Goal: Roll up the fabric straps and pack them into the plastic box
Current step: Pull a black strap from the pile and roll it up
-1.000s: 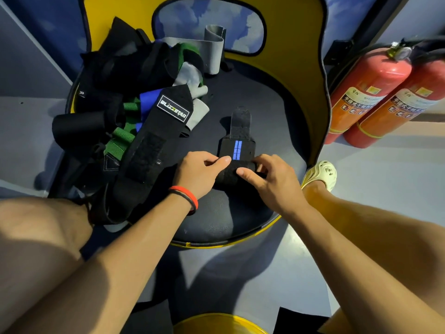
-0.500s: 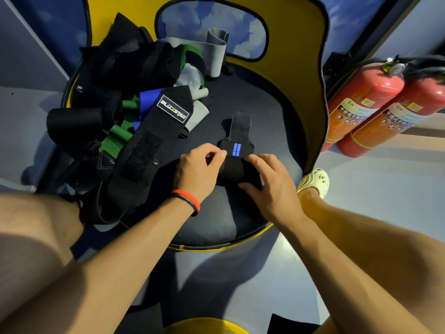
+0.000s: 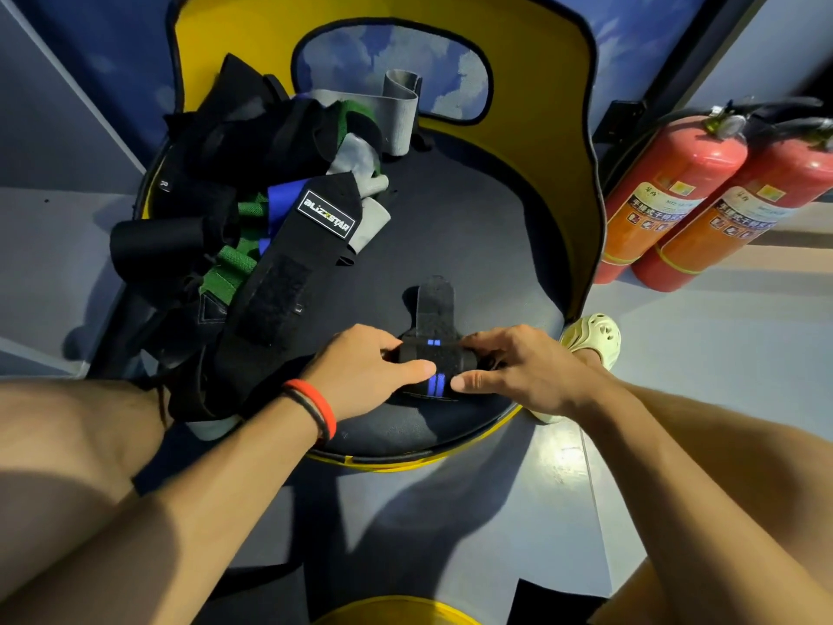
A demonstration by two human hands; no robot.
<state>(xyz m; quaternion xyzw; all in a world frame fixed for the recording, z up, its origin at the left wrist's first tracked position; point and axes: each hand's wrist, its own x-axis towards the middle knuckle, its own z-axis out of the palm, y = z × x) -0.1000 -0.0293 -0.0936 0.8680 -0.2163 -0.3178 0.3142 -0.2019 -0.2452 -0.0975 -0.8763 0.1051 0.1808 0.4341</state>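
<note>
on the round dark padded seat of a chair with a curved yellow backrest, a black fabric strap with two blue stripes was held between two bare hands. the strap was partly rolled into a short cylinder lying crosswise near the front edge of the seat, and its loose flat tail was laid out across the seat, away from the person. the left hand was closed round the left end of the roll, with the thumb pressed on the near side and the fingers curled over the top. the right hand was closed round the right end in the same way. the two thumb tips were set just apart, on either side of the blue stripes. a red and black wristband was worn on the left wrist. a tangled pile of black, green, blue and grey fabric straps was heaped on the left half of the seat. a long black strap with a white "blizzstar" label was draped from that pile down past the left hand. two red fire extinguishers were stood on the pale floor to the right. a pale foam clog was seen just beside the seat's right edge.
</note>
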